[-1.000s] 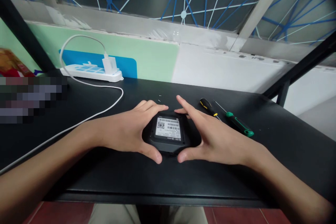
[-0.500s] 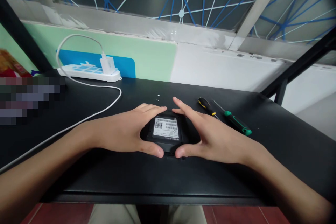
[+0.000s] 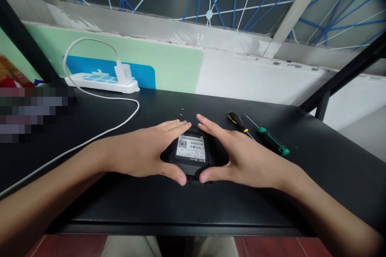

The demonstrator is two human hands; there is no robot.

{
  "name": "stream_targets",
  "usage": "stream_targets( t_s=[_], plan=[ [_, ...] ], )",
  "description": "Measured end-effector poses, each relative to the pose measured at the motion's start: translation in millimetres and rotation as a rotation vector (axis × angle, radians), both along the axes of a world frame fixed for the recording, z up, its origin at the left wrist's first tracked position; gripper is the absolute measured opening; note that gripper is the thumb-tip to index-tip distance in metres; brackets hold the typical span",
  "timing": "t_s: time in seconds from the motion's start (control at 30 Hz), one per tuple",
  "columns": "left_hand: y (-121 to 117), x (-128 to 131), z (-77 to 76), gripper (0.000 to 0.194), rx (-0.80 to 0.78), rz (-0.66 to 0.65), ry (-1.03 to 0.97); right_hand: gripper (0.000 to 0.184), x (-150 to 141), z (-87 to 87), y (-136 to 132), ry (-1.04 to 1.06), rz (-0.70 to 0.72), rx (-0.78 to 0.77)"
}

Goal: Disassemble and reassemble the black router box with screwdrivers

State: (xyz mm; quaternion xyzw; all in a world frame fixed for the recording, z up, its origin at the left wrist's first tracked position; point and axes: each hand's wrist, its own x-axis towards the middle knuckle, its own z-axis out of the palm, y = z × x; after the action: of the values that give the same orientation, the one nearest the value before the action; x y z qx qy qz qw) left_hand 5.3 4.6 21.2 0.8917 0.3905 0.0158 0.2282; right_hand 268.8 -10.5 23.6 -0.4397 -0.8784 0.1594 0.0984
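A black box-like device (image 3: 177,154) with a white printed label (image 3: 191,147) lies flat on the black table, label side up. My left hand (image 3: 147,148) curves around its left side, fingers stretched past the far edge and thumb near the front edge. Mirroring it, my right hand (image 3: 239,156) is around the right side, its thumb and fingers spread wide. Dark gaps show between both palms and the device. Whether the fingertips touch it I cannot tell. Two tiny metal pieces, like screws (image 3: 181,114), lie behind the device.
To the right lie a black-and-yellow screwdriver (image 3: 238,122) and a green-and-black screwdriver (image 3: 274,141). At the back left, a white power strip (image 3: 102,83) holds a charger (image 3: 123,74); its white cable (image 3: 120,127) runs across the table (image 3: 181,204) to the left.
The left thumb moves inward, then slightly back toward the front. My right fingers draw a little closer together. The device stays in place; the view shifts slightly.
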Motion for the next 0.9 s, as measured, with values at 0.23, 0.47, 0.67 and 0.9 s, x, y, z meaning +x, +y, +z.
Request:
stream_targets(
  t_s=[0.23,0.47,0.67,0.9],
  plan=[
    [0.2,-0.6,-2.9,0.119,0.001,-0.018,0.041,0.118,-0.2,-2.5,1.1,-0.022,0.009,0.026],
    [2.4,0.9,-3.6,0.117,0.007,-0.036,0.032,0.119,-1.0,-1.8,2.0,-0.038,0.021,0.036],
    [1.1,2.1,-1.5,0.121,-0.01,0.006,0.039,0.119,-2.3,-0.5,1.7,-0.034,0.003,0.018],
    [-0.4,3.0,-1.9,0.114,0.051,0.01,-0.07,0.105,2.0,-6.2,7.6,0.049,0.034,0.037]
  ],
)
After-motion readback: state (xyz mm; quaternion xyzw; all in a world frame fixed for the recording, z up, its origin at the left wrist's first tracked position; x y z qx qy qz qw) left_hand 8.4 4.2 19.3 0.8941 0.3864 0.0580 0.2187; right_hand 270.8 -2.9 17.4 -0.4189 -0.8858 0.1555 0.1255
